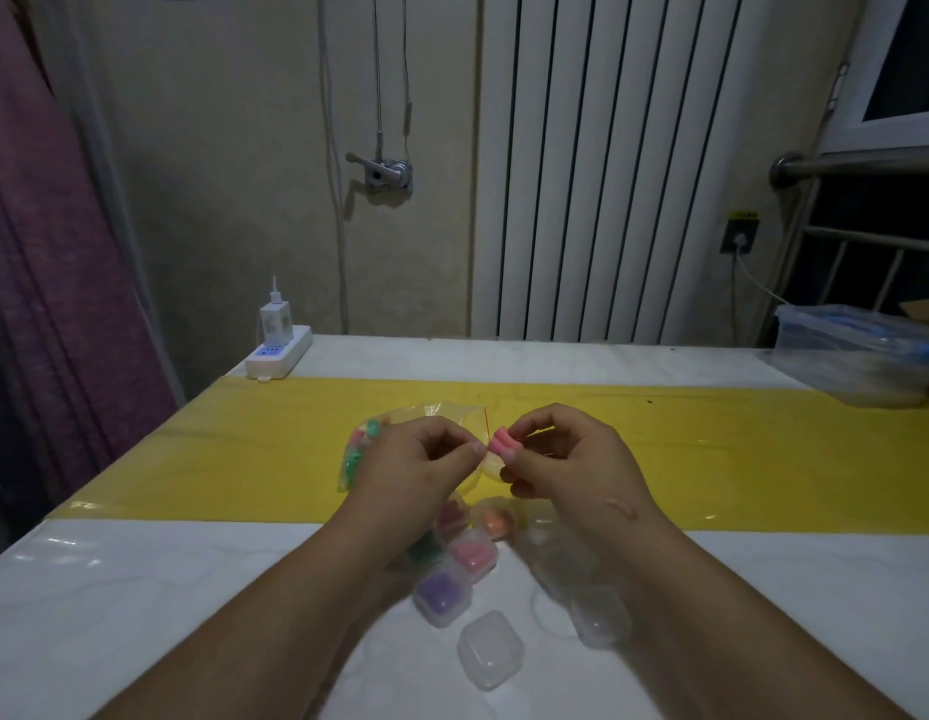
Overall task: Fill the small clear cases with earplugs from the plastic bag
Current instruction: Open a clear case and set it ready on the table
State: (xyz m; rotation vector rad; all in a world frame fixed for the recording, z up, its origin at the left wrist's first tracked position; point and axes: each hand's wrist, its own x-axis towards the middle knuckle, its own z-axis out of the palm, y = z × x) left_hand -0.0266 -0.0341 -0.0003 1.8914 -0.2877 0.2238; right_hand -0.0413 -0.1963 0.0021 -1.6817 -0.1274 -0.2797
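Partly: left hand hides bag, pinching it | right hand pinches pink earplugs

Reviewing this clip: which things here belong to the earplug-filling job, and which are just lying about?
Job in hand:
plastic bag
pink earplugs, pinched by the right hand
filled cases
empty cases

Lying about:
power strip
charger
storage box
radiator

A clear plastic bag of mixed-colour earplugs lies on the yellow strip, with pink earplugs raised at its mouth. Nearer cluster small clear cases: a purple-filled case, a pink-filled case, an orange-filled case and an empty case, its lid closed.
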